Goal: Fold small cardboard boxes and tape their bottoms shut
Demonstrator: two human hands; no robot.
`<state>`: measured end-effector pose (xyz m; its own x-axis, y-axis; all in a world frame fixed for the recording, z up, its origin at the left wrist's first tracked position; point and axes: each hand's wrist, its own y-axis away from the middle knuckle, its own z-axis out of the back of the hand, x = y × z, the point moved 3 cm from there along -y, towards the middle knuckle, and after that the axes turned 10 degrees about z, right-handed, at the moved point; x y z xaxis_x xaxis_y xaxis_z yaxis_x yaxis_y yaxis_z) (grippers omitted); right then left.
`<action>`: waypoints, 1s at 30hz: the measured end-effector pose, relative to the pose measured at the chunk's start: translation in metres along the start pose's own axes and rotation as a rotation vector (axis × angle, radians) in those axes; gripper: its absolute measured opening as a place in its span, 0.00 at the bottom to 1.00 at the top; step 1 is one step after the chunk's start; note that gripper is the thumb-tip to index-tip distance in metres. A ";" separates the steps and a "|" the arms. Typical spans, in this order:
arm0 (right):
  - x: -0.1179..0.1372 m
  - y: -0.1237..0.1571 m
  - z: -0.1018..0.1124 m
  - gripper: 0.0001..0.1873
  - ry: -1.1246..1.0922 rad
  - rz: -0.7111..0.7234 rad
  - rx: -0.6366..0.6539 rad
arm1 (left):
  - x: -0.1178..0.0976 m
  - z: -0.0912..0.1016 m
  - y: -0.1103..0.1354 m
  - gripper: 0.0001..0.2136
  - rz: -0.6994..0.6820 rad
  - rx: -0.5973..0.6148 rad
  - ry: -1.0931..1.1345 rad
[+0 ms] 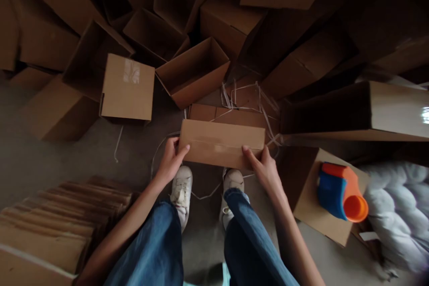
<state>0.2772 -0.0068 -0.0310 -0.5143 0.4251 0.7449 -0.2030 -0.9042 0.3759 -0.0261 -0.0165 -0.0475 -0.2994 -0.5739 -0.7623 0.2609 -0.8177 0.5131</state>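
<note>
A long brown cardboard box [219,136] is held level between my two hands, above the floor just past my shoes. My left hand [172,158] grips its left end, thumb on the top face and fingers round the side. At the right end my right hand [264,165] does the same, its thumb pressed on top near the corner. A seam runs lengthwise along the top face. Behind the box lie flat cardboard pieces [234,115] with loose white strapping [259,98] tangled over them.
Many cardboard boxes fill the far side, among them an open box [197,76] and a taped box [129,87]. Flattened cartons [67,214] are stacked at left. A blue and orange tape dispenser [338,192] rests on a box at right, beside a grey cushion [398,205].
</note>
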 end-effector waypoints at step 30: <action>-0.044 -0.017 -0.022 0.37 -0.215 0.041 -0.012 | -0.026 -0.026 -0.022 0.45 0.050 -0.085 -0.057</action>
<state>0.2844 -0.0111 -0.0822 -0.3330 0.3860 0.8603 -0.1965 -0.9207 0.3371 0.0000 0.0180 -0.0492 -0.3354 -0.6172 -0.7117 0.3532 -0.7828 0.5124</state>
